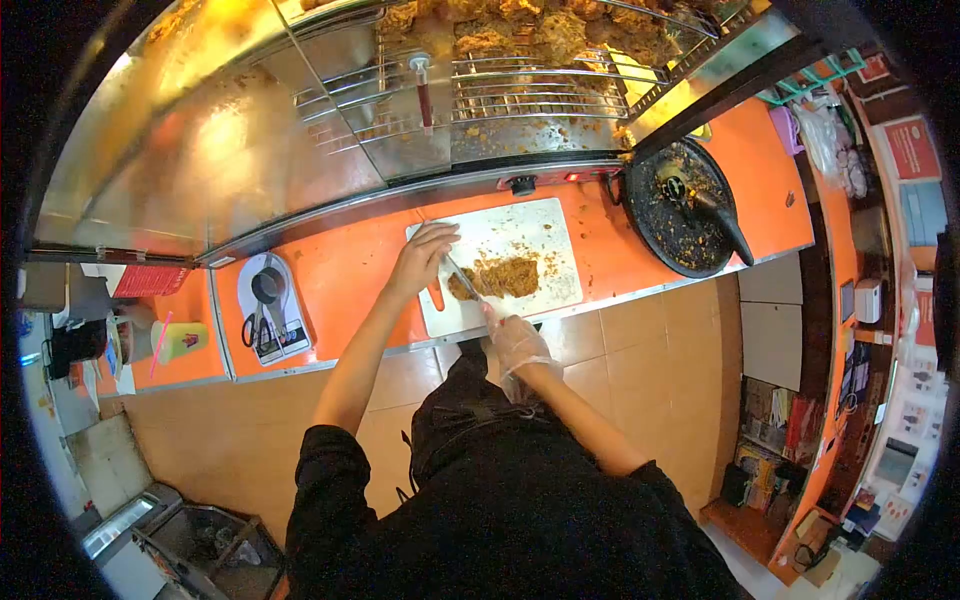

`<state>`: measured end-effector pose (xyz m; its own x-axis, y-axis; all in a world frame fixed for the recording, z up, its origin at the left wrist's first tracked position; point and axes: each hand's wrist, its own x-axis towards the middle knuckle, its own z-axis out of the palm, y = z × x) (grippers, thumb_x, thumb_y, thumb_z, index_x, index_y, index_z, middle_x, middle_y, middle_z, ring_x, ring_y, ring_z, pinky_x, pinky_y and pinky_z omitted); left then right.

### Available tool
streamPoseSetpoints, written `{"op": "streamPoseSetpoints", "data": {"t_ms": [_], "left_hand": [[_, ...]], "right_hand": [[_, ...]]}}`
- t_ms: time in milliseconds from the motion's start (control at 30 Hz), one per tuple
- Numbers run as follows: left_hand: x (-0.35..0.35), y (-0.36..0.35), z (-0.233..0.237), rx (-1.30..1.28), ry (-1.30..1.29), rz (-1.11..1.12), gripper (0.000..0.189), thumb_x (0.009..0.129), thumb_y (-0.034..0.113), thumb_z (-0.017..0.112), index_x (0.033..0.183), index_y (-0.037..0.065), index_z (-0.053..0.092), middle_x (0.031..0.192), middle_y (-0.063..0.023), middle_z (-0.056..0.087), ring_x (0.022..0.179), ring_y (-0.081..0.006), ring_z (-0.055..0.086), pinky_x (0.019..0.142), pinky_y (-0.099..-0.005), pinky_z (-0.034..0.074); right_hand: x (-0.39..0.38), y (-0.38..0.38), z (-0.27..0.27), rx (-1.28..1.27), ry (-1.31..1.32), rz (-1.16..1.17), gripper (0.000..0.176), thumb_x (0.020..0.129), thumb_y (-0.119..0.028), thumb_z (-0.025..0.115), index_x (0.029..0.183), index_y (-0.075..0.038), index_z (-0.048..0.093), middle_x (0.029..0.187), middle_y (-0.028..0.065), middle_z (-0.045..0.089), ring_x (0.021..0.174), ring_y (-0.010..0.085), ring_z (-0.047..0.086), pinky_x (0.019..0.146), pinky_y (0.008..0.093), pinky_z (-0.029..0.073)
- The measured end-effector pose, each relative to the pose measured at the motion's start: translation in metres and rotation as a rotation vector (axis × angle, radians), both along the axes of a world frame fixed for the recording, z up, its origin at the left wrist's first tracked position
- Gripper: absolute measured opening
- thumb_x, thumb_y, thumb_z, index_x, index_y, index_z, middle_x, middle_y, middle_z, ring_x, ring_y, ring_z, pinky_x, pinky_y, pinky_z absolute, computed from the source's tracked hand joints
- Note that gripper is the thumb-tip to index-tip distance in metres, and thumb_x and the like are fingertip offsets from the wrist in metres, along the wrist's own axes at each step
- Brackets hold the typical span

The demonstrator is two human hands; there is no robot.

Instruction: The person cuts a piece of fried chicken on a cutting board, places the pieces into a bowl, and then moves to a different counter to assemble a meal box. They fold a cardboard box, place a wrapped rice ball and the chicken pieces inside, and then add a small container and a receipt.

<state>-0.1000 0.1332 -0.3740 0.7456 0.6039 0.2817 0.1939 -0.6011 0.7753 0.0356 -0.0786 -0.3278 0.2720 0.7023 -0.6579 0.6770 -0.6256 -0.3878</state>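
A white cutting board [540, 235] lies on the orange counter [340, 270], with a chopped piece of fried chicken [500, 275] and crumbs on it. My left hand [425, 255] is bare and rests flat on the board's left edge, just left of the chicken. My right hand [515, 338], in a clear plastic glove, grips a knife [468, 280] at the board's near edge. The blade points away from me and lies against the left side of the chicken. A small orange object [437, 296] sits on the board under my left wrist.
Behind the board stands a glass warmer with fried chicken [520, 30] on a wire rack [520, 90]. A black round pan [680, 205] with crumbs and a scoop sits to the right. To the left are a white scale [268, 305] with scissors and a green cup [182, 340].
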Motion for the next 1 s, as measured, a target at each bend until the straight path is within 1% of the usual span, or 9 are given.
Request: {"op": "streamPoseSetpoints", "data": {"t_ms": [200, 300, 433, 567, 667, 733, 833, 900, 1000], "left_hand": [[0.048, -0.030, 0.051, -0.037, -0.201, 0.018, 0.022, 0.093, 0.007, 0.059, 0.110, 0.002, 0.070, 0.124, -0.0113, 0.066, 0.121, -0.0286, 0.058, 0.108, -0.0419, 0.041], [0.067, -0.031, 0.005, -0.105, -0.080, -0.022, 0.020, 0.090, 0.005, 0.061, 0.107, 0.001, 0.071, 0.122, -0.0115, 0.067, 0.119, -0.0290, 0.059, 0.105, -0.0404, 0.044], [0.062, -0.022, -0.004, -0.003, -0.078, 0.021, 0.019, 0.090, 0.005, 0.060, 0.105, -0.002, 0.071, 0.119, -0.0138, 0.068, 0.116, -0.0305, 0.060, 0.103, -0.0400, 0.046], [0.062, -0.012, 0.010, -0.002, 0.018, -0.042, 0.024, 0.090, 0.003, 0.060, 0.111, 0.001, 0.071, 0.124, -0.0131, 0.066, 0.119, -0.0290, 0.060, 0.106, -0.0397, 0.044], [0.072, -0.022, 0.030, -0.029, -0.147, -0.040, 0.024, 0.089, 0.003, 0.061, 0.111, 0.003, 0.071, 0.123, -0.0135, 0.067, 0.118, -0.0297, 0.061, 0.104, -0.0397, 0.046], [0.082, -0.033, 0.008, -0.069, -0.133, -0.023, 0.021, 0.090, 0.004, 0.061, 0.107, 0.001, 0.072, 0.120, -0.0140, 0.068, 0.116, -0.0299, 0.061, 0.103, -0.0400, 0.046], [0.086, -0.023, 0.000, -0.081, -0.084, -0.007, 0.018, 0.089, 0.006, 0.063, 0.102, -0.001, 0.072, 0.117, -0.0143, 0.069, 0.114, -0.0303, 0.062, 0.101, -0.0402, 0.047], [0.086, -0.018, -0.002, -0.011, -0.111, 0.018, 0.018, 0.087, 0.006, 0.063, 0.101, -0.001, 0.072, 0.116, -0.0143, 0.069, 0.114, -0.0304, 0.063, 0.102, -0.0399, 0.047], [0.087, -0.009, 0.004, -0.011, -0.021, -0.049, 0.023, 0.092, 0.010, 0.060, 0.109, 0.000, 0.070, 0.121, -0.0144, 0.067, 0.121, -0.0314, 0.058, 0.105, -0.0411, 0.044]], "right_hand": [[0.035, -0.012, 0.101, -0.007, -0.036, -0.258, 0.081, 0.096, -0.068, 0.031, 0.099, 0.003, 0.071, 0.103, 0.0291, 0.067, 0.096, 0.0463, 0.065, 0.090, 0.0516, 0.050], [0.052, -0.011, 0.067, -0.045, -0.125, -0.317, 0.084, 0.096, -0.069, 0.031, 0.092, 0.004, 0.072, 0.096, 0.0317, 0.067, 0.096, 0.0471, 0.065, 0.088, 0.0524, 0.049], [0.049, -0.004, 0.046, 0.002, -0.122, -0.299, 0.082, 0.096, -0.067, 0.033, 0.095, 0.006, 0.071, 0.091, 0.0307, 0.067, 0.090, 0.0479, 0.065, 0.082, 0.0523, 0.052], [0.064, -0.008, 0.041, 0.026, -0.042, -0.217, 0.085, 0.094, -0.072, 0.031, 0.096, 0.003, 0.071, 0.102, 0.0319, 0.066, 0.100, 0.0487, 0.063, 0.089, 0.0534, 0.047], [0.074, -0.006, 0.111, -0.134, -0.065, -0.137, 0.054, 0.103, -0.049, 0.034, 0.133, -0.010, 0.058, 0.103, 0.0285, 0.067, 0.098, 0.0412, 0.065, 0.081, 0.0499, 0.053], [0.080, -0.019, 0.093, -0.040, -0.106, -0.096, 0.055, 0.103, -0.051, 0.036, 0.130, -0.010, 0.061, 0.103, 0.0302, 0.066, 0.100, 0.0426, 0.064, 0.083, 0.0499, 0.053], [0.091, -0.028, 0.037, 0.263, -0.118, 0.102, 0.070, 0.097, -0.064, 0.038, 0.111, -0.004, 0.072, 0.109, 0.0339, 0.064, 0.103, 0.0490, 0.061, 0.090, 0.0518, 0.050], [0.084, -0.003, 0.037, -0.109, -0.094, -0.253, 0.091, 0.089, -0.079, 0.032, 0.112, 0.001, 0.069, 0.113, 0.0272, 0.066, 0.113, 0.0464, 0.060, 0.098, 0.0498, 0.046], [0.104, -0.005, 0.030, -0.109, -0.087, -0.218, 0.093, 0.089, -0.080, 0.032, 0.109, 0.002, 0.070, 0.111, 0.0287, 0.066, 0.112, 0.0455, 0.061, 0.099, 0.0486, 0.045]]}}
